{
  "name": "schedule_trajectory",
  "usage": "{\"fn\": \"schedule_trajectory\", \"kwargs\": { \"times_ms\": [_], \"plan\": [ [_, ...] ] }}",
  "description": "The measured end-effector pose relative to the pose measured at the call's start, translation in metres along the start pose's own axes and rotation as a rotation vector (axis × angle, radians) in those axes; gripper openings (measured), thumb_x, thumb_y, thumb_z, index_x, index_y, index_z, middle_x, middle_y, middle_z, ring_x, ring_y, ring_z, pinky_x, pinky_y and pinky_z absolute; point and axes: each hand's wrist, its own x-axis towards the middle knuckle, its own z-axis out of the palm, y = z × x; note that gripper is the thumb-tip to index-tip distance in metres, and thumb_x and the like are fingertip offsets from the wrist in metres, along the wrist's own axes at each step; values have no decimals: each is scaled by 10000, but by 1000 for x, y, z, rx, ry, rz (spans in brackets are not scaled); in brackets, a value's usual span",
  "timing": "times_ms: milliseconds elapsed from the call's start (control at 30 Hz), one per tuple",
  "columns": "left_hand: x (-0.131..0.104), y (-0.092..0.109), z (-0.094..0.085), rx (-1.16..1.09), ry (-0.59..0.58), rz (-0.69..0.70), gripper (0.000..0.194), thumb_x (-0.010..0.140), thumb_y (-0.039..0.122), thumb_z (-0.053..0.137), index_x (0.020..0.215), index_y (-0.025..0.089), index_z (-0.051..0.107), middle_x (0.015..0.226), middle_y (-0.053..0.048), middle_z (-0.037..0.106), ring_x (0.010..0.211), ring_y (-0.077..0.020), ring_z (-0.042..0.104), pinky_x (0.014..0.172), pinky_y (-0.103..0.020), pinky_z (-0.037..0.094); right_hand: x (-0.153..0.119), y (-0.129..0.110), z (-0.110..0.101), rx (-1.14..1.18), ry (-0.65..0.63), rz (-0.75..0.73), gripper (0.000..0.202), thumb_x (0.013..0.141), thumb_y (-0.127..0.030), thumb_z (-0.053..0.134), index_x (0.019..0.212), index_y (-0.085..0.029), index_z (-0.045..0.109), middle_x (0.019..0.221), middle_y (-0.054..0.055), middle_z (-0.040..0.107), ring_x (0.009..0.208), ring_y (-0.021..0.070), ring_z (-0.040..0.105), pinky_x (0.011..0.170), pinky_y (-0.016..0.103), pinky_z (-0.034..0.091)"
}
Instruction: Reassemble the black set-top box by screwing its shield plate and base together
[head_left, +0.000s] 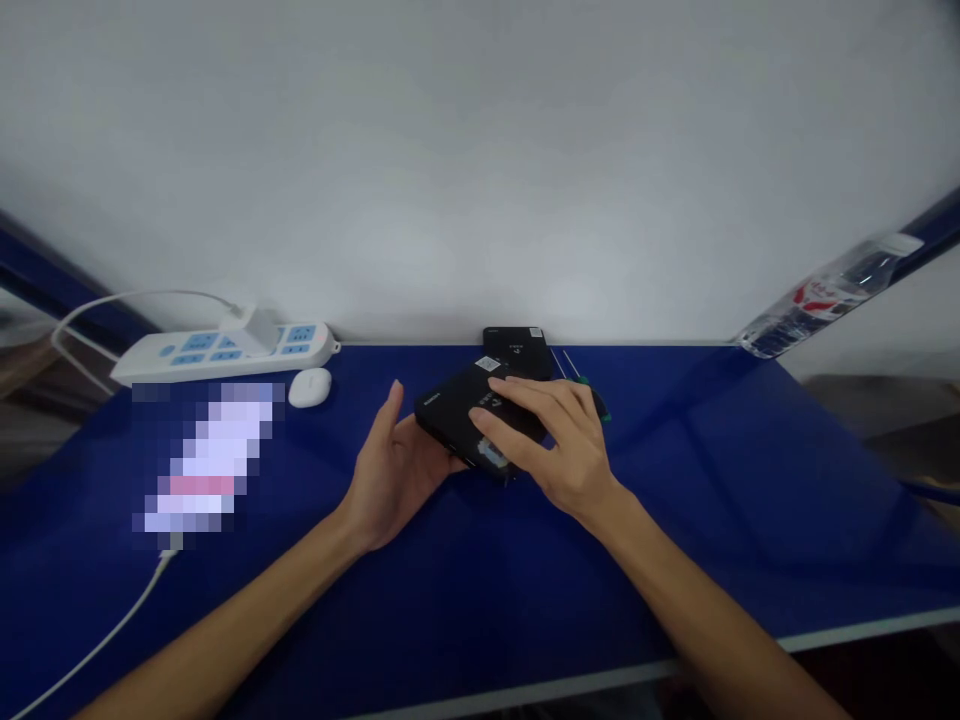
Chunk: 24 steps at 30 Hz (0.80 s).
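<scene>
A flat black electronic box (pixel 450 408) with a white code label and a torn pale patch is held tilted over the blue table. My left hand (pixel 397 475) supports its left side from below, its thumb raised away from the box. The fingers of my right hand (pixel 566 440) lie spread across its top and right side; that hand's thumb is hidden. Behind it, a second, similar black box (pixel 514 345) lies near the wall. Two thin metal shafts (pixel 570 362), apparently screwdrivers, stick out beyond my right hand, with a green handle (pixel 605 413) partly covered.
On the left are a white power strip (pixel 300 350) with a plugged-in charger (pixel 251 330), a white earphone case (pixel 310 387) and a blurred-out phone (pixel 217 460) on a cable (pixel 112 640). A clear water bottle (pixel 825 295) leans at the right. A wall (pixel 480 180) closes off the back.
</scene>
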Motion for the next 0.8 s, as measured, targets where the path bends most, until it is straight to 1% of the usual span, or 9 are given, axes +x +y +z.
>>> {"fn": "schedule_trajectory", "kwargs": {
  "times_ms": [67,200,300,400,467,533,600,700,800],
  "plan": [
    [-2,1,4,-7,28,-43,569,1035,670,625,1231,177,829,1302,-144,820,1301,-394,712,1016,-462,636,-1,0,1,-22,-60,-18,349,1104,-104,682,1353,-338,756,1369,77,794,1266,241,745,1014,413,548],
    [-3,1,6,58,147,-5,216,973,369,812,1105,204,852,1159,-90,860,1046,-284,801,830,-318,660,-3,2,0,100,-277,108,580,1111,-88,582,1553,-463,623,1550,40,681,1405,296,648,1129,513,510],
    [-1,0,5,78,176,2,224,958,355,823,1120,202,847,1135,-99,861,956,-277,810,766,-321,683,-1,2,-2,270,-322,320,797,1017,-120,718,1691,-447,445,1691,84,516,1517,389,515,1227,637,434],
    [1,3,5,74,189,-11,270,966,347,801,1173,176,831,1108,-121,858,883,-288,807,707,-365,714,3,2,-4,498,-304,533,996,911,-173,847,1739,-382,333,1702,122,449,1553,390,458,1262,633,438],
    [2,6,4,80,215,0,271,968,314,781,1185,154,815,1088,-129,852,830,-277,793,659,-382,725,3,2,-4,679,-333,669,937,929,-161,788,1727,-369,342,1676,118,477,1477,356,548,1192,585,525],
    [4,9,4,92,248,23,281,966,294,766,1202,145,798,1088,-130,843,797,-266,778,617,-400,731,2,5,-3,870,-346,802,840,943,-128,691,1693,-368,397,1635,106,532,1301,311,673,1062,524,608],
    [4,11,5,99,258,40,297,967,293,762,1231,158,783,1105,-123,836,802,-269,774,606,-431,737,-1,8,-1,1047,-304,939,747,951,-140,643,1643,-356,463,1513,95,633,1132,271,735,929,462,647],
    [3,9,6,103,206,37,317,987,314,763,1275,183,765,1183,-132,825,928,-318,795,673,-497,749,-4,11,3,1197,-236,1138,519,1024,-297,681,1530,-299,564,1158,62,765,990,253,772,791,385,648],
    [1,4,7,103,163,66,303,1002,313,778,1284,204,754,1301,-141,801,1092,-344,786,805,-495,745,-4,8,5,1275,-319,1228,408,1025,-454,774,1350,-234,661,1008,59,801,881,244,803,723,343,624]
  ]
}}
